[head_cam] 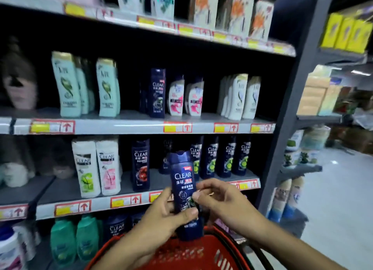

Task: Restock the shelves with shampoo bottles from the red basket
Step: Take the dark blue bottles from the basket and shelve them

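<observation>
A dark blue Clear shampoo bottle [183, 187] stands upright in the air above the red basket [193, 253], in front of the lower shelf. My left hand [161, 215] grips its lower half from the left, thumb across the label. My right hand [218, 197] touches its right side with thumb and fingertips. Behind it, a row of matching dark blue Clear bottles [220, 156] stands on the lower shelf [66, 189], with a gap just left of them.
White Clear bottles [96, 166] stand left on that shelf. The middle shelf [129, 126] holds pale green, blue, pink-white and white bottles. Teal bottles [74, 239] sit at bottom left. To the right, a grey upright [290, 100], side racks and an open aisle floor [341, 199].
</observation>
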A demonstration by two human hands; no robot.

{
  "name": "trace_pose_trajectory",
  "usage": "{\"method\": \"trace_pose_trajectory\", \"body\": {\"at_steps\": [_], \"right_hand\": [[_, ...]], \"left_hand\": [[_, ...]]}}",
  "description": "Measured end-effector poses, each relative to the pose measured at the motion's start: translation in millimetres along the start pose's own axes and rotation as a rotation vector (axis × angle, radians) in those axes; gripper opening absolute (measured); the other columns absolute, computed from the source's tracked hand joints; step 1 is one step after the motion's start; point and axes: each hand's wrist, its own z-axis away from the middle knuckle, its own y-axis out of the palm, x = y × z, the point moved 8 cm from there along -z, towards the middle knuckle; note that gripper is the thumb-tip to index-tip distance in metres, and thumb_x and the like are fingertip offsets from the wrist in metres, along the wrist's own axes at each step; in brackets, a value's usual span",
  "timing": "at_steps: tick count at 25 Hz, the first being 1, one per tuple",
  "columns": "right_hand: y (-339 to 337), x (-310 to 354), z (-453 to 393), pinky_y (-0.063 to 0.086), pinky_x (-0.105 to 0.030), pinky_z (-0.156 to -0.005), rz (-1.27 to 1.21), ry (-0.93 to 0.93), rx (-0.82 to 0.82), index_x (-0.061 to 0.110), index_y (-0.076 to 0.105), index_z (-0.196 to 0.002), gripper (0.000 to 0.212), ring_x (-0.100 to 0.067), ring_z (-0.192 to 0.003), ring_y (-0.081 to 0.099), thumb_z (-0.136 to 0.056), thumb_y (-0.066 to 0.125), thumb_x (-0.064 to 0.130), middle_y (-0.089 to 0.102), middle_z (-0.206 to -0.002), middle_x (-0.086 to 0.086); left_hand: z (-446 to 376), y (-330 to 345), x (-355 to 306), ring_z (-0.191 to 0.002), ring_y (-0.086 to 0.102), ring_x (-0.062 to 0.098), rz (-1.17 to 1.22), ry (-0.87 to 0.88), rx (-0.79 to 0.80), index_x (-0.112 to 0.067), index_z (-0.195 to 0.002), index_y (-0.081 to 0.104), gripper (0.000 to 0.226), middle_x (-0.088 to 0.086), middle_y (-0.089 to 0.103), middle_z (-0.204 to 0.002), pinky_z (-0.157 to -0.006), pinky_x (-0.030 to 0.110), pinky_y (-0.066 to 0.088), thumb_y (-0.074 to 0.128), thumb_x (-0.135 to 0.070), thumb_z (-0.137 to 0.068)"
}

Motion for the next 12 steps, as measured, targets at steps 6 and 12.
{"method": "trace_pose_trajectory", "body": {"at_steps": [6,12], "right_hand": [[-6.4,37.1,8.1,0.058,-0.041,-0.080,-0.021,-0.148,-0.159,0.030,0.074,-0.105,0.057,-0.027,-0.088,0.071,-0.066,0.079,0.071,0.076,-0.096,-0.008],[3.1,38.3,17.2,0.055,-0.041,-0.063,-0.082,-0.119,-0.183,0.021,0.073,-0.106,0.032,-0.025,-0.072,0.065,-0.081,0.082,0.039,0.073,-0.098,-0.016]], "left_hand": [[7.6,8.1,-63.3,-0.110,0.071,0.016,-0.121,0.179,-0.052,-0.020,-0.126,0.062,0.052,0.000,0.076,-0.115,-0.093,0.029,0.057,0.077,0.002,-0.082],[19.3,2.0,-65.6,-0.108,0.072,0.014,-0.183,0.189,-0.062,-0.025,-0.125,0.063,0.053,0.000,0.074,-0.120,-0.087,0.025,0.057,0.080,-0.002,-0.080]]}}
